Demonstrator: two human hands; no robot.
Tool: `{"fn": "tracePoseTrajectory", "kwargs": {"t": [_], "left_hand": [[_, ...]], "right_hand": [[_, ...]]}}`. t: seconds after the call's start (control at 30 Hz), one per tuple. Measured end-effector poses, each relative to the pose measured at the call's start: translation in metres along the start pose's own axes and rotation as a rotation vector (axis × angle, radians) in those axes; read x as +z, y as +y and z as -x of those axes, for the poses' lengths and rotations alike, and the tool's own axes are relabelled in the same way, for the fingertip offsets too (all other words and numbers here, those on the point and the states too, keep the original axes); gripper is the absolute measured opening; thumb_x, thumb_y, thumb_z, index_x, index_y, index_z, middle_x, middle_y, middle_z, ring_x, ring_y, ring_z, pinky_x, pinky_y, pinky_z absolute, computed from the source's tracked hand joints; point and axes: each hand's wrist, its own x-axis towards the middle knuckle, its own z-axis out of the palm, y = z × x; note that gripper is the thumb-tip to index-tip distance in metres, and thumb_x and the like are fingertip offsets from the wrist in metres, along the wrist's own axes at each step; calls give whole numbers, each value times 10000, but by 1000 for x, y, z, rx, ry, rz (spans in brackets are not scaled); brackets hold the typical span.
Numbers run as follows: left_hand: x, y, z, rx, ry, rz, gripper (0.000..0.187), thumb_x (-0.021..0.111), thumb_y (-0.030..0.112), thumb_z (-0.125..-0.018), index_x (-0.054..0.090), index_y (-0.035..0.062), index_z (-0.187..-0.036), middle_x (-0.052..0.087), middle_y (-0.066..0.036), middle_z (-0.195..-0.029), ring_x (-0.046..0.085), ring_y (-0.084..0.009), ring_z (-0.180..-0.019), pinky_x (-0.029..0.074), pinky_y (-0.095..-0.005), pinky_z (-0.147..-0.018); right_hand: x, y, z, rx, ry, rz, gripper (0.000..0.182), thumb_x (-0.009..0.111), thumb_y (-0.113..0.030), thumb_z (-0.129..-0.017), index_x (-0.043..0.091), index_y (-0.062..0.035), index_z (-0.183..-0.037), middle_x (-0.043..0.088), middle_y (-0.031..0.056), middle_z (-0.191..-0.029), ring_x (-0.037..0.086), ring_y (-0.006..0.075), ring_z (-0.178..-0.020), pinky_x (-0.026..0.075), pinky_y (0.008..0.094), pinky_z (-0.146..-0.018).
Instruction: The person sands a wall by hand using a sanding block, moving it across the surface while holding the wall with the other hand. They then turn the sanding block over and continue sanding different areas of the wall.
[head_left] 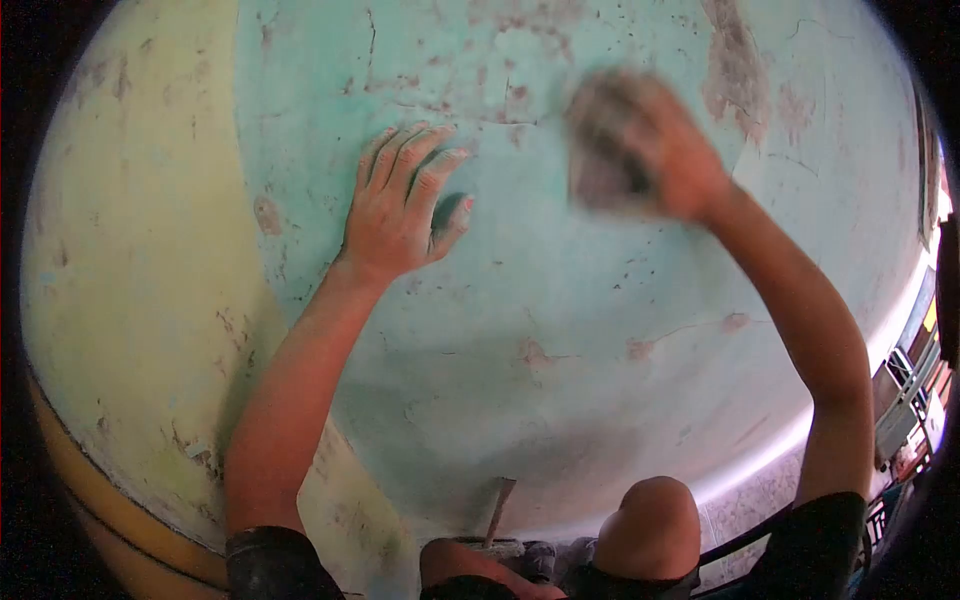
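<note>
A worn green wall (pixel 480 350) with cracks and bare patches fills the middle of the head view. My left hand (pixel 400 205) rests on it, fingers stretched out and the thumb apart, with pale dust on the fingertips. To the right and slightly higher, my right hand (pixel 675 150) is smeared by motion against the wall. Under its fingers is a dark, roughly square piece of sandpaper (pixel 605 180), blurred, so its surface detail does not show.
On the left the wall turns yellow (pixel 150 250), with a brown-orange band (pixel 130 510) along its lower edge. Below are my bare knees (pixel 650 525) and a wooden handle (pixel 499 510) leaning near the wall's foot. Cluttered objects (pixel 905 405) stand at the far right.
</note>
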Motion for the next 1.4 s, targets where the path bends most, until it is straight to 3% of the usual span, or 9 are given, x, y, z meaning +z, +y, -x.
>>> {"fn": "tracePoseTrajectory", "kwargs": {"t": [0.07,0.1,0.5,0.63,0.83,1.03,1.23,1.37,1.4], "left_hand": [[2,0,2,-2,-2,-17,479,673,210,-863,498,93,-1293,535,-140,-1346,513,-356,-1251,369,-548,-1076],[2,0,2,-1,6,-15,479,673,210,-863,498,93,-1293,535,-140,-1346,513,-356,-1251,369,-548,-1076],[-3,4,0,-3,-1,-31,443,690,234,-833,551,86,-1226,554,-140,-1309,543,-335,-1203,402,-533,-1053],[-4,8,7,-21,-51,22,458,669,224,-870,496,92,-1273,523,-157,-1351,508,-360,-1259,369,-568,-1077],[-2,7,4,5,-53,15,469,672,222,-871,492,96,-1285,521,-155,-1355,509,-367,-1259,374,-566,-1075],[-2,7,5,-6,-52,2,483,677,217,-865,489,96,-1294,522,-157,-1356,509,-372,-1258,368,-562,-1073],[-2,8,4,5,-46,7,486,685,208,-854,498,93,-1288,531,-154,-1348,515,-366,-1249,363,-555,-1073],[0,6,7,5,-37,-18,480,693,204,-847,509,93,-1276,535,-148,-1344,517,-357,-1248,364,-546,-1075],[0,7,8,-5,-51,-6,480,693,204,-847,509,93,-1276,535,-148,-1344,517,-357,-1248,364,-546,-1075]], "right_hand": [[-1,25,-6,464,300,78,985,860,-460,-692,372,-237,-1517,346,193,-1520,377,449,-1364,364,541,-1139],[-6,30,-8,462,299,86,985,860,-460,-692,372,-237,-1517,346,193,-1520,377,449,-1364,364,541,-1139],[-5,-6,-10,-98,-95,-112,1039,908,-426,-581,447,-192,-1482,347,203,-1534,370,421,-1394,297,593,-1150],[-5,0,-31,280,242,-39,984,863,-450,-658,399,-240,-1499,373,195,-1504,391,419,-1369,300,571,-1160],[-3,-32,-21,-171,-126,-81,1022,910,-413,-570,462,-216,-1468,368,185,-1523,338,406,-1423,251,596,-1188],[-4,3,-20,236,214,46,1012,856,-467,-660,376,-252,-1525,379,191,-1500,369,434,-1381,276,577,-1177],[0,-35,-6,-282,-173,-149,979,884,-413,-628,451,-221,-1484,383,178,-1517,384,407,-1388,286,591,-1170],[2,8,-14,150,226,-24,976,851,-487,-670,410,-234,-1503,379,179,-1513,396,398,-1369,314,558,-1152],[-7,0,-19,202,81,-3,988,822,-542,-704,370,-199,-1514,307,235,-1521,332,460,-1382,301,606,-1131]]}}
